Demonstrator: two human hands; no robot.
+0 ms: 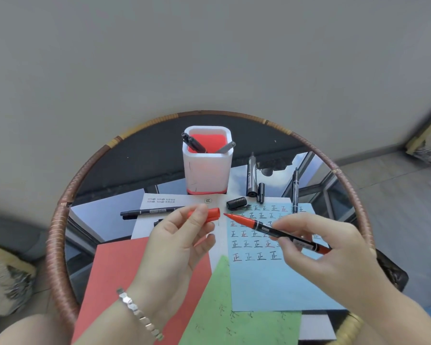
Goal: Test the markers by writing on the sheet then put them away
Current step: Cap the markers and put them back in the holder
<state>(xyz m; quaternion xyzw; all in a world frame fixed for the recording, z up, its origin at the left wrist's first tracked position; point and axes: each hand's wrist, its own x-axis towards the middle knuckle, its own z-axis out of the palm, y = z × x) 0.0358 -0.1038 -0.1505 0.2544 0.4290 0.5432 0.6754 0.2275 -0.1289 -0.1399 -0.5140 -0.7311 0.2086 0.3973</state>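
Marker (271,230) uncapped, red tip bared, above a blue sheet (271,282) of written characters.
The right hand (334,265) pinches the barrel, tip pointing left, just apart from the red cap (210,214) gripped between thumb and fingers of the left hand (174,245). On the far side of the round tabletop (59,217), a white holder (207,170) carries several pens; black markers (251,178) lie to its right.

The fingers of the left hand (177,242) cover one end of the red cap (214,214), and the right hand (329,247) hides part of the red marker (259,224). The pen holder (207,170) hides the lower parts of its markers (197,145). We cannot read the print on the white sheet (184,200).
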